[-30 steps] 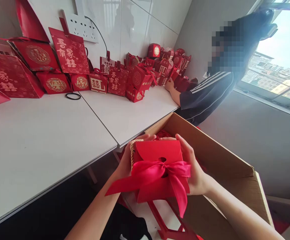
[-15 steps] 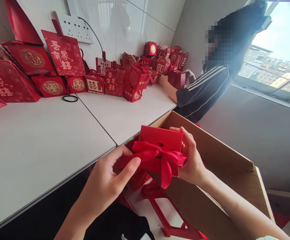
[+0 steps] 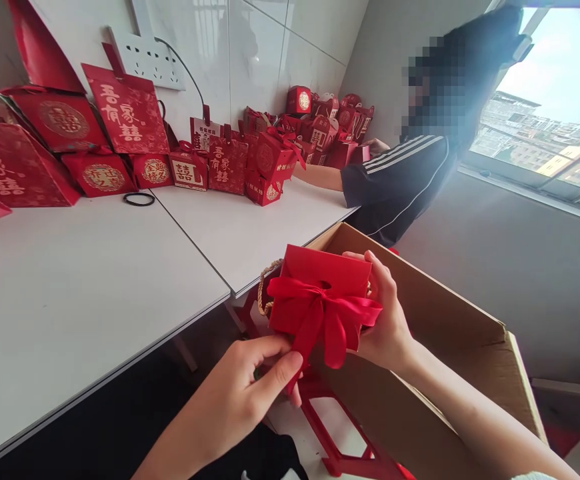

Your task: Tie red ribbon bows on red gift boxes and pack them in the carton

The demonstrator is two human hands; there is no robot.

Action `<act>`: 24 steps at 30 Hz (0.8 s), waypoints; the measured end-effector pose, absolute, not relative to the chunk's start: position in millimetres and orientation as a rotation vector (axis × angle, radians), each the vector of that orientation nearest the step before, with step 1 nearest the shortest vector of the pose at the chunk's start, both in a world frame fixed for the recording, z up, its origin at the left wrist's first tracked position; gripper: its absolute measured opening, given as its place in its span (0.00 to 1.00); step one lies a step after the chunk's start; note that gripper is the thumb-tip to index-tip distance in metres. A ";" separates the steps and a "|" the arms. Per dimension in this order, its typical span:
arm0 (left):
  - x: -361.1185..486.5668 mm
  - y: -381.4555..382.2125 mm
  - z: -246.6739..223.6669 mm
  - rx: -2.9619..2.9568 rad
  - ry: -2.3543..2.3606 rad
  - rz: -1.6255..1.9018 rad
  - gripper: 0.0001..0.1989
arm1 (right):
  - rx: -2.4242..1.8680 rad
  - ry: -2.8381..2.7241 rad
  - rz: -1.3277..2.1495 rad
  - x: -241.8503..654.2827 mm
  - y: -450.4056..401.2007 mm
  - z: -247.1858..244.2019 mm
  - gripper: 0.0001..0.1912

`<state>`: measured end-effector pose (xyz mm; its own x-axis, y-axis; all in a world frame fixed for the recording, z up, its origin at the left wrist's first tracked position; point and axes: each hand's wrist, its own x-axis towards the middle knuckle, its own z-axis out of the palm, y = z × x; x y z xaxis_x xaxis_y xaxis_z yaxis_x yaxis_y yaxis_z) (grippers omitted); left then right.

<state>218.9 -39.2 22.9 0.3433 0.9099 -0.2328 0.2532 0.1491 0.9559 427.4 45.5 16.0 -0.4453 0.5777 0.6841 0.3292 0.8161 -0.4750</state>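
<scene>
A small red gift box [image 3: 340,267] with a twisted gold cord at its left side is held above the near edge of an open cardboard box. A bright red ribbon [image 3: 320,303] is tied in a bow across its front. My right hand [image 3: 387,317] grips the gift box by its right side, fingers behind it. Below and left of the bow, my left hand [image 3: 265,377] pinches a hanging tail of the ribbon between thumb and fingers.
The cardboard box [image 3: 450,327] stands at the right against the white table [image 3: 95,280]. Red gift boxes [image 3: 227,163] line the wall. A person [image 3: 395,180] reaches over the far end. A red stool [image 3: 330,427] is below.
My left hand has moved down and right along with the ribbon tail, and the gold cord now shows. The gift box has shifted slightly. The other person's arm has moved.
</scene>
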 end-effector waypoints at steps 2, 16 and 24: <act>207.7 -34.1 20.7 1.453 1.193 0.585 0.18 | -0.643 -2.064 0.370 428.7 46.0 16.8 0.56; 194.2 -11.0 57.1 1.527 1.336 1.357 0.18 | -0.698 -2.050 0.395 431.7 46.1 16.3 0.54; 234.8 -22.7 46.8 1.939 1.326 1.652 0.03 | -0.678 -2.037 0.362 433.2 48.6 14.3 0.56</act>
